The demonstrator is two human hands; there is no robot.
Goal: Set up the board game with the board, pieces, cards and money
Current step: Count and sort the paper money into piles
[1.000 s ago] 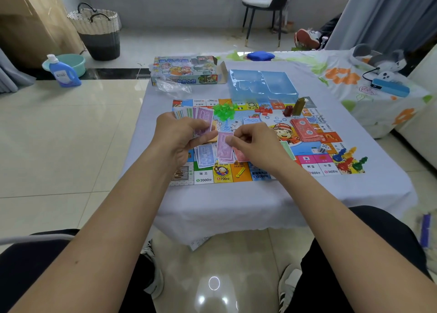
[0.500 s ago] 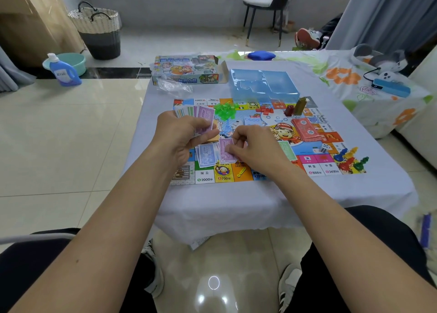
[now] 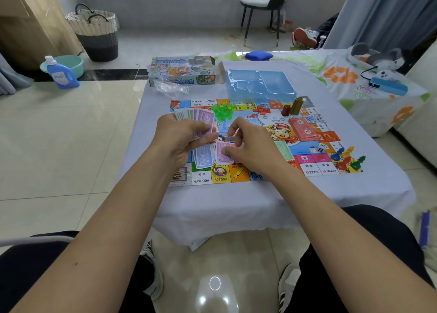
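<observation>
Since a second ago, the right hand (image 3: 250,147) has drawn back slightly from the sorted piles and lifted its fingers, while the left hand (image 3: 182,137) has kept its fan in place. The left grip is clamped on a fan of paper banknotes (image 3: 198,120), green and purple, thin and flat, spread like playing cards. The right grip is loosely curled, thumb resting on a purple note atop the money piles (image 3: 212,155) lying directly beneath both hands; whether it pinches that note cannot be told.

The step in hand appears to be dealing the money into piles by colour. The next move likely calls for peeling a single sheet off the fan without dragging its slippery neighbours along.

The glossy printed board (image 3: 305,158) lies flat on the cloth-covered table (image 3: 236,201). Just beyond the left grip sits a heap of translucent green plastic houses (image 3: 222,111); to the right of the right grip lie a red card deck (image 3: 302,129), white dice (image 3: 320,147) and bright moulded pawns (image 3: 347,160). Farther off stand the clear blue tray (image 3: 260,85) and the cardboard game box (image 3: 184,71).
</observation>
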